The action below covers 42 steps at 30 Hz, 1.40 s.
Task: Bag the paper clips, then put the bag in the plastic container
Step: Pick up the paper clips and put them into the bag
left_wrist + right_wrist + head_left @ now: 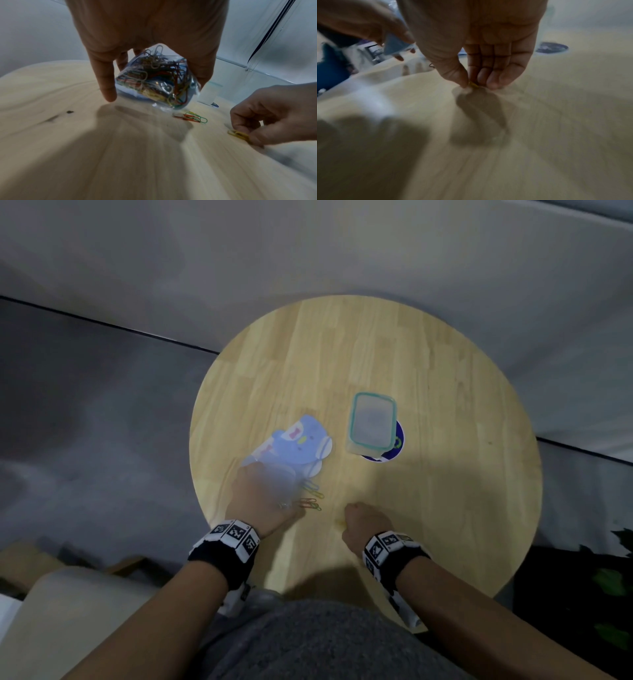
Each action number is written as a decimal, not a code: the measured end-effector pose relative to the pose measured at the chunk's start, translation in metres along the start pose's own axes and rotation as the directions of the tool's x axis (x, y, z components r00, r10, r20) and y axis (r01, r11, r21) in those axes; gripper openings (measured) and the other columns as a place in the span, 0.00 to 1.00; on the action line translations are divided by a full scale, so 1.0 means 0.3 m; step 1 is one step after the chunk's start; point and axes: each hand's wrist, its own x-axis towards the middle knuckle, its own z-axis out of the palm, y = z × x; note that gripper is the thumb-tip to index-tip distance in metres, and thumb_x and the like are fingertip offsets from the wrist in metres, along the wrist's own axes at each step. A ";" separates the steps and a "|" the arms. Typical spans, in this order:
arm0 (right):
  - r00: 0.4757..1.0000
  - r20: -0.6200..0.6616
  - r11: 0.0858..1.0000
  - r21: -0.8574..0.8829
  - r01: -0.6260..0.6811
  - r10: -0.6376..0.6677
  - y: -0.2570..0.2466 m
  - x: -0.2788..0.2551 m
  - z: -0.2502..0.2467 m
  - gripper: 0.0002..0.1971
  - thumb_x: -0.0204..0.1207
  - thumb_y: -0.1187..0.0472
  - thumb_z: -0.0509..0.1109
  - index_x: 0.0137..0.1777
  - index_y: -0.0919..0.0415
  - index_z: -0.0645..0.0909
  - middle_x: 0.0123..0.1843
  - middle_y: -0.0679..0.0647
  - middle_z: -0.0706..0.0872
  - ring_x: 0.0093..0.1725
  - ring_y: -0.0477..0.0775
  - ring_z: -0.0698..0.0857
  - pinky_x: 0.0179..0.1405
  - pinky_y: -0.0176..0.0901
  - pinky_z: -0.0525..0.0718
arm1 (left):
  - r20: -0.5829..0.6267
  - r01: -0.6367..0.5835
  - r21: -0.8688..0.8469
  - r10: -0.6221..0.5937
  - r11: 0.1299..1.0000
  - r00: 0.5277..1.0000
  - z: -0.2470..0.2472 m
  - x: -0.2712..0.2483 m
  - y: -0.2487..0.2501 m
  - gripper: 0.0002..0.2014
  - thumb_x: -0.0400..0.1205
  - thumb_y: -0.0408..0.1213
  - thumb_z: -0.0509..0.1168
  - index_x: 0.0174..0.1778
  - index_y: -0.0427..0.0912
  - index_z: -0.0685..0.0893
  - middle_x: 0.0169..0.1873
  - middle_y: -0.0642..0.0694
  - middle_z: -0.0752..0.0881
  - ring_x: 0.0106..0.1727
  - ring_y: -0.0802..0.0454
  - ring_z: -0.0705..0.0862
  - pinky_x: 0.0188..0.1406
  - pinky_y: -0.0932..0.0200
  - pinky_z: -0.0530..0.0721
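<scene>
My left hand (263, 498) holds a clear plastic bag (154, 82) packed with coloured paper clips, just above the round wooden table (428, 491). A few loose paper clips (310, 498), red, green and yellow, lie on the wood beside that hand and show again as loose clips (192, 117) under the bag. My right hand (363, 525) pinches yellow paper clips (238, 134) between thumb and fingers, low on the table surface; the yellow clips (473, 85) show at its fingertips. The clear plastic container (371, 424) with a teal rim stands open, further back and to the right.
A blue cartoon-printed card or pouch (298, 445) lies flat beyond my left hand. A round dark blue sticker (394, 450) sits under the container's near corner. The table edge runs close to my body, with grey floor to the left.
</scene>
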 end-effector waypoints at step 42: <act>0.955 -0.205 0.977 -0.034 0.212 -0.214 -0.177 0.089 -0.027 0.11 0.75 0.67 0.61 0.57 0.66 0.74 0.62 0.63 0.77 0.65 0.64 0.75 0.60 0.52 0.73 | -0.007 -0.012 0.048 0.012 0.999 1.000 -0.016 -0.033 -0.059 0.40 0.54 0.59 0.60 0.57 0.35 0.71 0.52 0.42 0.73 0.57 0.40 0.73 0.57 0.52 0.70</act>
